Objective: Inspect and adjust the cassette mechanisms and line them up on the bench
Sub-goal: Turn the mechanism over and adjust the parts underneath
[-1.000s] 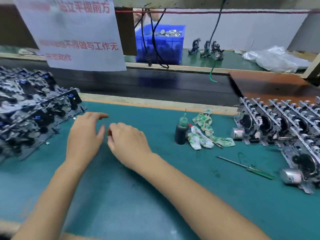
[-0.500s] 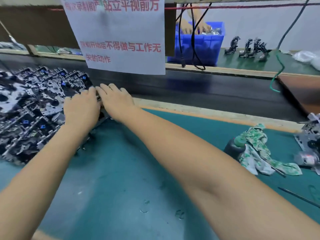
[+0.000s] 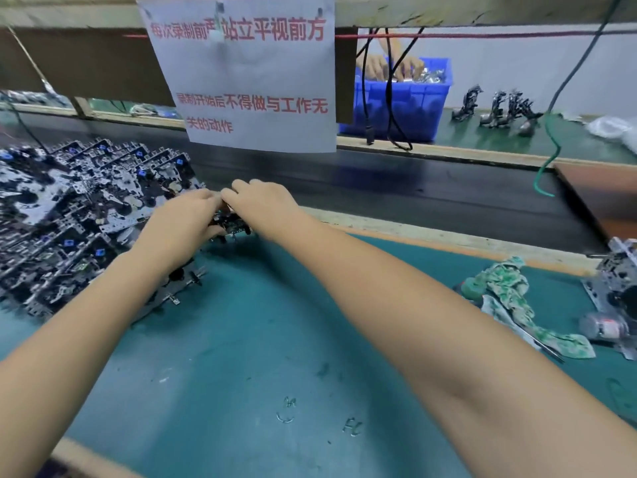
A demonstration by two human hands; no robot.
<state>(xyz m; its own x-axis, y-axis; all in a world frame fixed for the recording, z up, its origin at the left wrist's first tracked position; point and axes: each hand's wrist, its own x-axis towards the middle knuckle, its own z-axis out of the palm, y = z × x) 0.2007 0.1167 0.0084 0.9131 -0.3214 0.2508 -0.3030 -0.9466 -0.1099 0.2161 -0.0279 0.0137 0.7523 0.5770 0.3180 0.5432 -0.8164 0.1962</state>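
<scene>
Both hands meet at the near right edge of the stack of cassette mechanisms (image 3: 79,222), which sits on the left of the green table (image 3: 258,339). Left hand (image 3: 182,224) lies over the stack's right edge, fingers curled down around one cassette mechanism (image 3: 231,225); right hand (image 3: 262,205) comes in from the right across the body, fingers curled over the same unit's far side. Both grip it (only a dark sliver with small black parts shows between the hands, so the exact pinch points cannot be read). The unit appears just clear of the stack, at the stack's right corner, roughly flat, long axis running left to right between the two hands. Row of finished mechanisms (image 3: 617,288) stands at the far right of the table, well apart, past the patterned rag (image 3: 510,298). Judgement: the unit must travel rightward; the right hand is nearer that row, the left arm nearer the stack.
</scene>
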